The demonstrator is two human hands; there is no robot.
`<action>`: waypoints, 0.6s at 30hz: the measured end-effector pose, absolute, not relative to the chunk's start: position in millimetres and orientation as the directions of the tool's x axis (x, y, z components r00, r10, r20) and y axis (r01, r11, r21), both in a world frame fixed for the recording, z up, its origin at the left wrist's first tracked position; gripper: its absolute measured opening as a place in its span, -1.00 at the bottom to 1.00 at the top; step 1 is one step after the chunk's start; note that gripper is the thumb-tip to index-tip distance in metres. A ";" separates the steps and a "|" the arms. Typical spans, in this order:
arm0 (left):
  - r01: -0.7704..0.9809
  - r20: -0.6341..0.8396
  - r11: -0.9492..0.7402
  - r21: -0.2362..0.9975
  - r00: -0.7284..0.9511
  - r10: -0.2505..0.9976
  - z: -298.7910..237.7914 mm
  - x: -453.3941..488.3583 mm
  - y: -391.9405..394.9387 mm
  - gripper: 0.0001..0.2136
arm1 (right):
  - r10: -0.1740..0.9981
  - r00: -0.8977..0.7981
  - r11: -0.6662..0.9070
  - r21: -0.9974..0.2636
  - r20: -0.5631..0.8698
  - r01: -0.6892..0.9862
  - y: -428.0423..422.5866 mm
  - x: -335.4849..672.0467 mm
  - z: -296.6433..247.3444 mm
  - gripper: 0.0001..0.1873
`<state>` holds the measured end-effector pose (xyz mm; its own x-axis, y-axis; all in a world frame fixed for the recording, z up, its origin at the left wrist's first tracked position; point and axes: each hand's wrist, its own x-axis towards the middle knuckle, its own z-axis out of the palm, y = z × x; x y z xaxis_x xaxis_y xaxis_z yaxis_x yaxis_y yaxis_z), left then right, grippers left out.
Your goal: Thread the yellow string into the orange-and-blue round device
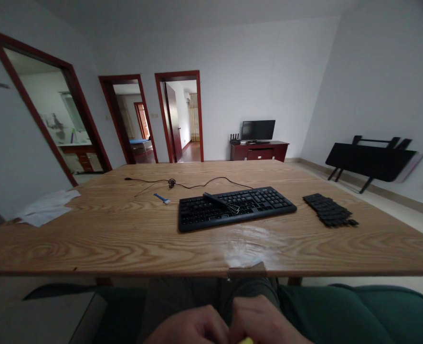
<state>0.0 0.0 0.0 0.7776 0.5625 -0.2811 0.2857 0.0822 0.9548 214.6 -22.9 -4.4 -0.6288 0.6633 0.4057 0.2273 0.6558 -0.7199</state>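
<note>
Keyboard (250, 206) lies straight ahead of the person and higher up, on the bench (125, 251), well apart from both hands, which are together below the near edge, over the lap. The fingers of the left hand (192, 327) are curled in; whether they grip anything cannot be told, since the frame cuts the hand off. The right hand (263, 320) is beside it, seemingly touching, its fingers bent too, with a sliver of a yellow thing (247, 340) showing at its lower side; held or merely touched, I cannot tell. From here outward, a shiny patch (249, 243) sits between the hands and the keyboard, whose long axis runs left to right, slightly slanted, left end nearer the person. The left hand is roughly in line with that end, the right hand with the right half; neither is plainly nearer the middle. Across the keys rests a wire tool (214, 199), prongs pointing right and toward the person. Loose keycaps (328, 210) lie beyond the right end, a blue brush (161, 198) just off the left, and the cable (211, 180) behind.
</note>
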 end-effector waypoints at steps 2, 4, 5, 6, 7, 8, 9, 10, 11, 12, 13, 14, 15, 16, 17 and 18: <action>0.269 -0.284 0.105 0.957 0.807 0.517 -17.4 4.8 11.7 -0.64 | 0.681 -0.613 0.672 -0.675 0.402 0.304 -15.2 211.3 -21.8 -0.57; 0.259 -0.301 0.155 0.954 0.825 0.479 -42.6 11.6 22.7 -0.62 | 0.680 -0.634 0.675 -0.653 0.369 0.344 -6.9 208.6 -47.0 -0.63; 0.256 -0.312 0.181 0.950 0.816 0.486 -55.9 15.0 26.9 -0.63 | 0.684 -0.649 0.662 -0.658 0.334 0.359 -3.2 207.8 -60.5 -0.65; 0.251 -0.314 0.191 0.949 0.811 0.494 -68.4 17.7 29.9 -0.63 | 0.695 -0.654 0.639 -0.674 0.299 0.372 -0.3 207.6 -72.8 -0.67; 0.244 -0.314 0.202 0.949 0.808 0.498 -79.2 19.6 31.7 -0.64 | 0.721 -0.645 0.596 -0.700 0.252 0.393 1.6 207.9 -82.7 -0.69; 0.229 -0.310 0.218 0.949 0.807 0.503 -87.8 20.4 32.6 -0.65 | 0.754 -0.625 0.538 -0.738 0.205 0.408 2.2 208.6 -89.3 -0.72; 0.209 -0.305 0.240 0.948 0.806 0.507 -94.1 20.2 32.9 -0.68 | 0.785 -0.599 0.473 -0.777 0.158 0.415 1.5 209.7 -92.0 -0.74; 0.184 -0.299 0.262 0.948 0.801 0.520 -98.3 19.4 32.9 -0.70 | 0.812 -0.572 0.411 -0.810 0.117 0.418 -0.3 211.1 -90.9 -0.77; 0.156 -0.289 0.280 0.947 0.791 0.539 -100.7 18.2 33.1 -0.72 | 0.830 -0.551 0.364 -0.834 0.087 0.416 -2.8 212.8 -86.6 -0.79; 0.137 -0.285 0.294 0.946 0.784 0.551 -101.9 17.3 33.6 -0.74 | 0.848 -0.525 0.326 -0.845 0.064 0.424 -5.8 214.6 -79.9 -0.80; 0.127 -0.283 0.302 0.945 0.780 0.558 -102.6 17.0 34.9 -0.74 | 0.870 -0.491 0.299 -0.843 0.048 0.448 -8.6 216.7 -72.1 -0.80; 0.128 -0.287 0.310 0.942 0.784 0.551 -103.4 17.5 36.8 -0.76 | 0.897 -0.441 0.271 -0.834 0.037 0.481 -10.9 219.1 -64.4 -0.80; 0.135 -0.298 0.323 0.937 0.793 0.532 -104.5 18.8 39.3 -0.77 | 0.922 -0.387 0.238 -0.827 0.027 0.509 -12.5 221.9 -57.8 -0.79; 0.142 -0.311 0.340 0.930 0.799 0.515 -106.3 20.7 42.1 -0.79 | 0.942 -0.335 0.196 -0.834 0.014 0.515 -13.1 225.1 -52.8 -0.77; 0.147 -0.325 0.361 0.921 0.802 0.502 -108.6 22.9 45.2 -0.80 | 0.955 -0.295 0.148 -0.856 -0.006 0.496 -12.9 228.7 -49.6 -0.74; 0.143 -0.333 0.380 0.914 0.798 0.501 -111.3 25.1 48.2 -0.81 | 0.964 -0.266 0.096 -0.885 -0.032 0.455 -11.7 232.5 -48.1 -0.71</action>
<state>25.1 48.2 -111.3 0.7984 0.5014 -0.3334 0.1433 0.3796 0.9140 232.5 -11.7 -48.1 -0.2657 0.9635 -0.0317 0.4549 0.0962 -0.8853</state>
